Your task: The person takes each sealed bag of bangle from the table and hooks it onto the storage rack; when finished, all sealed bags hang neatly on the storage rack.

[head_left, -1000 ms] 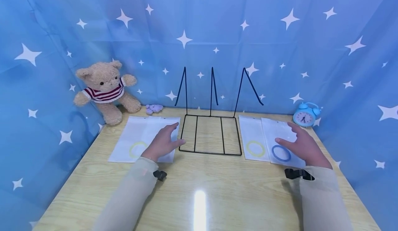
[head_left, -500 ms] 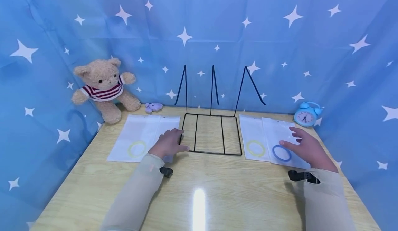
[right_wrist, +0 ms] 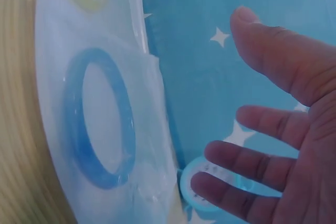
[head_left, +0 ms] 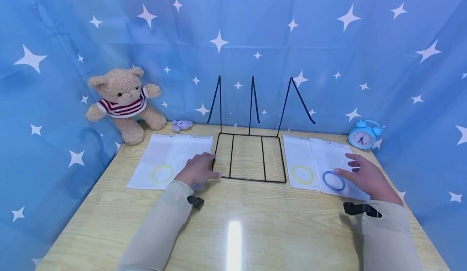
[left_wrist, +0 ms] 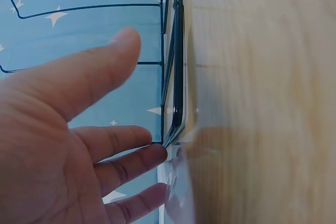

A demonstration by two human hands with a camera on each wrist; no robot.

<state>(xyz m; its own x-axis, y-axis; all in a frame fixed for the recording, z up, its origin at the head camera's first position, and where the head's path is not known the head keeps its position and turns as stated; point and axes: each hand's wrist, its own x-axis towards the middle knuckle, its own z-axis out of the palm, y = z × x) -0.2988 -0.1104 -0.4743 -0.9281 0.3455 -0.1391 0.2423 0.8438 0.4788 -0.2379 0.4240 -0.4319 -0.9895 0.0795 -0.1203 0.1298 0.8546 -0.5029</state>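
Observation:
A black wire rack (head_left: 249, 134) with three bent uprights stands mid-table. My left hand (head_left: 198, 169) is at its left front corner, thumb apart from the fingers; in the left wrist view the fingertips (left_wrist: 157, 152) are right at the rack's corner. That hand covers part of the white translucent bags (head_left: 171, 151) on the left, where a yellow ring (head_left: 152, 175) shows. My right hand (head_left: 370, 177) hovers over a similar bag (head_left: 324, 153) with a blue ring (right_wrist: 76, 124), fingers spread and holding nothing. A second bag (head_left: 297, 153) with a yellow ring (head_left: 303, 183) lies beside it.
A teddy bear (head_left: 125, 108) in a striped shirt sits at the back left, beside a small purple toy (head_left: 181, 125). At the back right stands a blue alarm clock (head_left: 362, 138). A starry blue curtain (head_left: 237, 19) encloses the wooden table (head_left: 284, 226) on three sides.
My left hand has moved right from over the left bags to the rack's front corner. My right hand has shifted slightly right and nearer to me. The rack and bags stay in place.

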